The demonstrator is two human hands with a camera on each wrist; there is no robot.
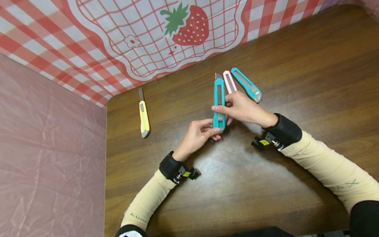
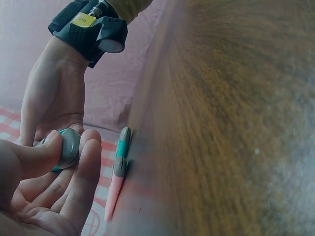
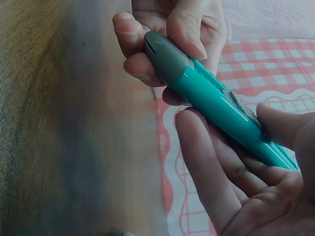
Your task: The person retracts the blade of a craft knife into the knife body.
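Both hands hold a teal utility knife (image 1: 219, 90) above the table, with a short length of blade (image 1: 218, 76) showing at its far end. My left hand (image 1: 195, 136) pinches the grey end cap (image 3: 165, 55) between thumb and fingers. Further up the body, my right hand (image 1: 245, 108) grips the knife, its thumb on the grey slider (image 3: 243, 109) in the right wrist view. Just beyond the right hand lie a pink utility knife (image 1: 229, 80), partly hidden by that hand, and a second teal utility knife (image 1: 245, 84).
A yellow utility knife (image 1: 144, 121) lies at the table's left side, its blade extended away from me. The brown wooden table (image 1: 237, 184) meets a red-and-white checked cloth (image 1: 118, 70) with a strawberry print at the back. Pink fabric (image 1: 50, 148) hangs along the left.
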